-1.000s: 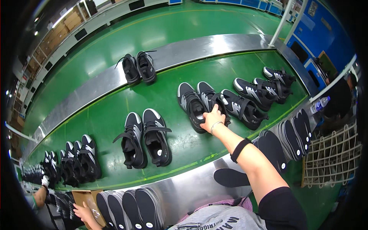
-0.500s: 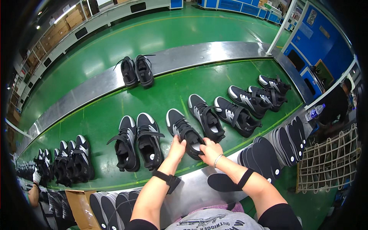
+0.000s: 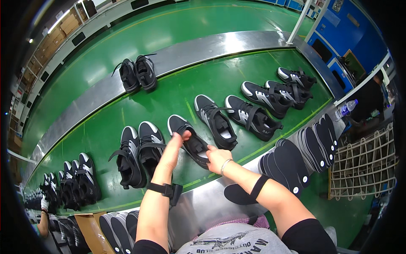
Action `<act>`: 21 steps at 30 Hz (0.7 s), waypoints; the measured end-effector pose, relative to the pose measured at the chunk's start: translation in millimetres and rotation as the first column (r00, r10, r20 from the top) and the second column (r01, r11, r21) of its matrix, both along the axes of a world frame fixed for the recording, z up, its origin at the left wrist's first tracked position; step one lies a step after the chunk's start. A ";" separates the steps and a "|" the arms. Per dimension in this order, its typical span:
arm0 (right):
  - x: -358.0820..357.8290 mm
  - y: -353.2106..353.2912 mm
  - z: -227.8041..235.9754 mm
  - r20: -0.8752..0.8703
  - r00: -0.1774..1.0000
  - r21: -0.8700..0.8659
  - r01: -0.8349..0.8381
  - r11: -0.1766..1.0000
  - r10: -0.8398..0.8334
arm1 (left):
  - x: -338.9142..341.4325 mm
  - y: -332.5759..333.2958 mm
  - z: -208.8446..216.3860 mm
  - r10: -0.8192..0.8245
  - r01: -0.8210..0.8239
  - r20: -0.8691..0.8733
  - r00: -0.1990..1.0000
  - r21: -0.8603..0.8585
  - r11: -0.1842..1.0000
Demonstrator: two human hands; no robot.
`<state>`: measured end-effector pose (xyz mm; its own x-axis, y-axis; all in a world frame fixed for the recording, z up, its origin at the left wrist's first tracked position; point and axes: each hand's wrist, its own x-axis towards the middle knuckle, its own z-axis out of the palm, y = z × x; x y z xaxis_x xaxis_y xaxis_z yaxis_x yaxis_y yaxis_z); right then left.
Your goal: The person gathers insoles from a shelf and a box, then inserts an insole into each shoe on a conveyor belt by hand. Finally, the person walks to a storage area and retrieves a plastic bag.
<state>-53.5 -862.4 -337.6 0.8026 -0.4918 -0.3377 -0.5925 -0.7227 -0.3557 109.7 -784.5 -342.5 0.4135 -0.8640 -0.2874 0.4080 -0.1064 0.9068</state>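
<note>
Two hands attend one black shoe (image 3: pixel 196 144), which sits toe-away on the green table (image 3: pixel 169 99) between other shoes. Right hand (image 3: pixel 218 160) pinches the heel rim; left hand (image 3: pixel 172 148) is at the front opening, its fingers partly hidden, spread undetermined. Dark insoles (image 3: pixel 287 163) lie to the right.

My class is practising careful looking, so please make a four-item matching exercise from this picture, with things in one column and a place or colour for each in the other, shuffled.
Things
1. Right hand
2. Bottle
3. Cardboard box
4. Co-worker's glove

Place or colour
A. White
B. At the heel end of a shoe
C. Brown, at the lower left
D. At the right, near the insole stacks

Right pairs: 1-B, 2-D, 3-C, 4-A
</note>
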 end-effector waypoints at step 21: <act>-193.3 41.9 -12.7 -0.079 0.993 0.031 -0.081 0.996 0.083 | -32.9 -30.3 -12.2 -0.111 -0.117 0.977 0.184 0.134 0.984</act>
<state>-246.8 -820.5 -350.3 0.8093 -0.4153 -0.4153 -0.5594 -0.7606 -0.3295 76.8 -814.7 -354.7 0.4574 -0.8563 0.2399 -0.7976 -0.2758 0.5364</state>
